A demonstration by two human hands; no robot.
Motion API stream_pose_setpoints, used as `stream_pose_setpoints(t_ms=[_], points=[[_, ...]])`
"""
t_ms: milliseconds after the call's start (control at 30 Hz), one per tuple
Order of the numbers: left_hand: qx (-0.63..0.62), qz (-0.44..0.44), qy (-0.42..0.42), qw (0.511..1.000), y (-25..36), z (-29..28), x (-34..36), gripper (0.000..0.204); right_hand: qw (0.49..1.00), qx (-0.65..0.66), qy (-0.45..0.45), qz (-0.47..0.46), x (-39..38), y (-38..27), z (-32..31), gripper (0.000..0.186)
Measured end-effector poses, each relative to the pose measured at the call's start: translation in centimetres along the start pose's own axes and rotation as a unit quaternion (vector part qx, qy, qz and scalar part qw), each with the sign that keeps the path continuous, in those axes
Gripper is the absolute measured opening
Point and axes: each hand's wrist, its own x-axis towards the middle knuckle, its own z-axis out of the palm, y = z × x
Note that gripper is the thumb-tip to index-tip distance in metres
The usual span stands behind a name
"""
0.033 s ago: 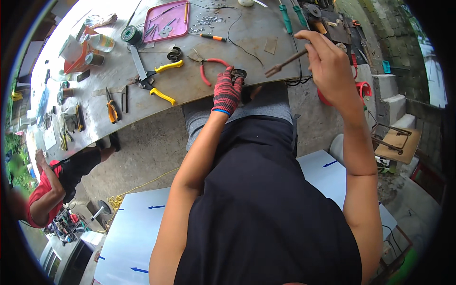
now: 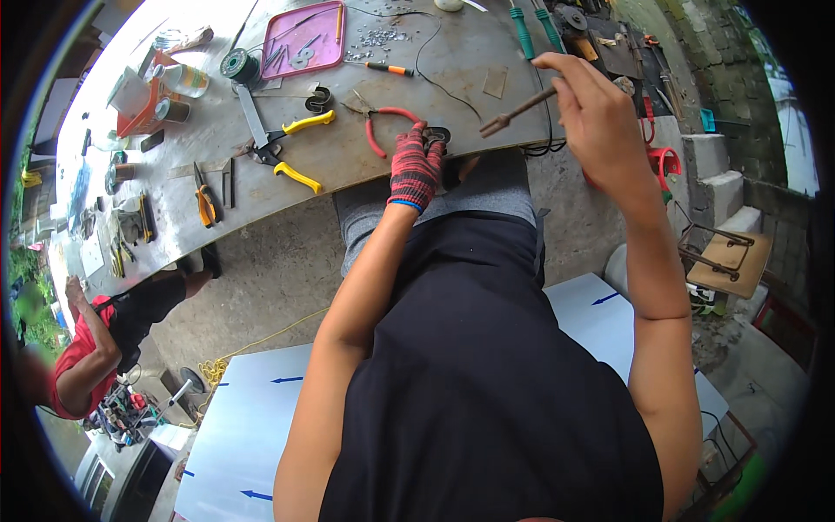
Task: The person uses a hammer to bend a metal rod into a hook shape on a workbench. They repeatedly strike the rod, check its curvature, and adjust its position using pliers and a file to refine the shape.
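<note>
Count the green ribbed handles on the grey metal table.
2. One green ribbed handle lies far right on the grey metal table, beyond the bare right hand; a second green handle lies just right of it. Dark clutter alongside could hide more.

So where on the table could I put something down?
Between the curving black wire and the green handles, beyond the small square plate. Or between the dark metal strip and the yellow-handled snips. It's crowded around the orange basket and in the pink tray.

Dark part (image 2: 440, 135): partly hidden by left hand (image 2: 415, 170)
Rod (image 2: 519, 112): right end hidden by right hand (image 2: 598, 130)
Metal bits (image 2: 379, 37), far: too small to identify
</note>
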Motion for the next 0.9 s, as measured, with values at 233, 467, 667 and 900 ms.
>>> stream_pose_setpoints(t_ms=[233, 467, 667, 900], points=[[0.034, -0.028, -0.010, 0.999, 0.4, -0.3, 0.1, 0.054, 0.999, -0.025, 0.004, -0.041, 0.7, -0.5, 4.5, 0.032], [-0.029, -0.041, 0.007, 0.999, 0.0, -0.1, -0.2, 0.051, 0.998, -0.029, 0.001, -0.054, 1.1, -0.8, 6.7, 0.034], [-0.004, -0.047, 0.011, 0.999, 0.4, -0.2, -0.1, 0.046, 0.999, -0.028, 0.003, -0.033, 1.0, -1.2, 7.5, 0.035], [0.009, -0.063, -0.012, 0.998, 0.9, -0.8, 0.2, 0.048, 0.999, -0.037, 0.018, -0.013, 1.2, -1.2, 8.6, 0.031]])
